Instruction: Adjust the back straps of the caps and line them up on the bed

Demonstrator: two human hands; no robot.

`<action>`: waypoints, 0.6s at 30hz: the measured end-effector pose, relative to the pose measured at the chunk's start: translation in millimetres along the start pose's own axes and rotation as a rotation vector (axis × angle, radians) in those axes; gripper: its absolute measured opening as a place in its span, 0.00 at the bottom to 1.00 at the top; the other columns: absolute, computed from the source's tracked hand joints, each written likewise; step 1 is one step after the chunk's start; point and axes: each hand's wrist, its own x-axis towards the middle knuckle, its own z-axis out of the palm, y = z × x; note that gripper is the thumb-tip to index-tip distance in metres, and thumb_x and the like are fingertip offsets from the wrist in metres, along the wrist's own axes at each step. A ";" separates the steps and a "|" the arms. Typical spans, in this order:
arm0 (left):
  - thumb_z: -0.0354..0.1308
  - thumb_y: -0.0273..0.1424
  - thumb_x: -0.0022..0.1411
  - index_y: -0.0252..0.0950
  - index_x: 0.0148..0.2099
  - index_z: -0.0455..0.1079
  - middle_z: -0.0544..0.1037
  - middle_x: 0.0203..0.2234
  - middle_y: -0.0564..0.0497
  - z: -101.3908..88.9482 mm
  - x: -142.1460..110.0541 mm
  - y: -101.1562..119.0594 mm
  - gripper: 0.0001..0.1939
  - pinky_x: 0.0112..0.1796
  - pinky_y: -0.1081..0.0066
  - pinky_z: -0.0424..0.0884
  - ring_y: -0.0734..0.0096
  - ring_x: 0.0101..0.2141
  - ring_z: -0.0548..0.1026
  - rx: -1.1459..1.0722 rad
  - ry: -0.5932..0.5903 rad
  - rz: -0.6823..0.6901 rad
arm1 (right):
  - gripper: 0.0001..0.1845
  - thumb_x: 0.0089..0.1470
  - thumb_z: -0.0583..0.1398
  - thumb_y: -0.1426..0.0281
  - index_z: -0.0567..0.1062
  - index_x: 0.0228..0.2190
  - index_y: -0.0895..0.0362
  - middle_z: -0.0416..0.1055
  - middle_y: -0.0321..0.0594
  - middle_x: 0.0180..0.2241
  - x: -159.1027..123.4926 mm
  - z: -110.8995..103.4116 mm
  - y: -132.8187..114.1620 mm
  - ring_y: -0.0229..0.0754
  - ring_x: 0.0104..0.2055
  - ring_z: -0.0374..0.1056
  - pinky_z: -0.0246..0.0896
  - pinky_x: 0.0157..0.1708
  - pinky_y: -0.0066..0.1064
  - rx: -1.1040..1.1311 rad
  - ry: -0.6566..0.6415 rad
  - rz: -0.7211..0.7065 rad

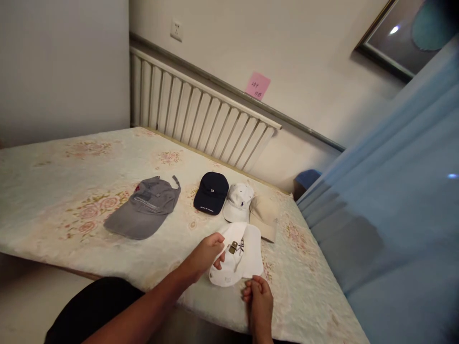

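A white baseball cap [253, 251] with a dark mark and a metal strap buckle is held tilted close to the table edge, its brim toward the right. My left hand [206, 255] is closed on the cap's left side, near the strap. At the lower corner of the brim, my right hand [260, 296] pinches the edge between thumb and fingers. Just beyond stand a second white cap [238, 200] with a small dark blue logo and a beige cap [263, 215], side by side. A navy cap [212, 191] sits left of them, and a larger grey cap [147, 205] lies farther left.
All the caps rest on or over a bed-like surface with a floral cover [89, 177]. A white radiator [201, 114] runs along its far side. Blue curtains [387, 191] hang at the right, beside a blue object [306, 179]. A dark rounded shape [96, 306] is at lower left.
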 end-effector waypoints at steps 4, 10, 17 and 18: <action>0.49 0.34 0.54 0.36 0.32 0.58 0.70 0.18 0.57 -2.3 0.9 -14.2 0.06 0.20 0.75 0.63 0.79 0.14 0.64 0.038 -0.072 -0.056 | 0.17 0.44 0.62 0.64 0.67 0.36 0.57 0.71 0.32 0.22 -2.7 -0.1 -3.8 0.33 0.19 0.62 0.56 0.18 0.24 0.025 -0.003 0.014; 0.52 0.40 0.53 0.37 0.34 0.58 0.72 0.20 0.55 -13.1 -3.7 -23.7 0.12 0.12 0.81 0.53 0.76 0.14 0.68 0.061 -0.144 -0.164 | 0.18 0.38 0.66 0.64 0.69 0.32 0.57 0.71 0.32 0.22 -9.2 -0.7 -15.3 0.31 0.18 0.59 0.53 0.18 0.23 0.181 0.041 0.026; 0.52 0.41 0.54 0.37 0.34 0.57 0.72 0.19 0.55 -22.7 -6.6 -24.6 0.13 0.16 0.79 0.59 0.78 0.14 0.68 -0.078 -0.196 -0.139 | 0.23 0.41 0.67 0.60 0.72 0.40 0.55 0.75 0.38 0.33 -19.7 38.5 -54.3 0.35 0.26 0.67 0.64 0.27 0.28 -0.002 -0.094 -0.046; 0.52 0.41 0.54 0.37 0.34 0.57 0.72 0.19 0.56 -23.1 -7.2 -24.2 0.13 0.16 0.79 0.59 0.78 0.14 0.68 -0.087 -0.201 -0.138 | 0.26 0.41 0.67 0.60 0.71 0.44 0.55 0.75 0.41 0.38 -19.9 46.4 -60.8 0.37 0.30 0.69 0.65 0.31 0.30 -0.012 -0.152 -0.056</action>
